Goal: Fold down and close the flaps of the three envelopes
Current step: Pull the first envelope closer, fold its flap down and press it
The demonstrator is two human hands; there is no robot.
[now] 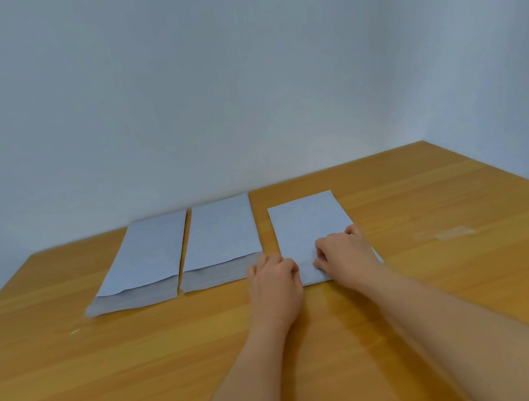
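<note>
The right envelope, on the counter, is being pressed at its near flap by both curled hands, apparently creasing it; the other two envelopes' flaps are awaiting folding.

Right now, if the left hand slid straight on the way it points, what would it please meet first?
Probably the middle envelope: the left hand points away from the person, toward its open flap corner, though depth is unclear.
</note>
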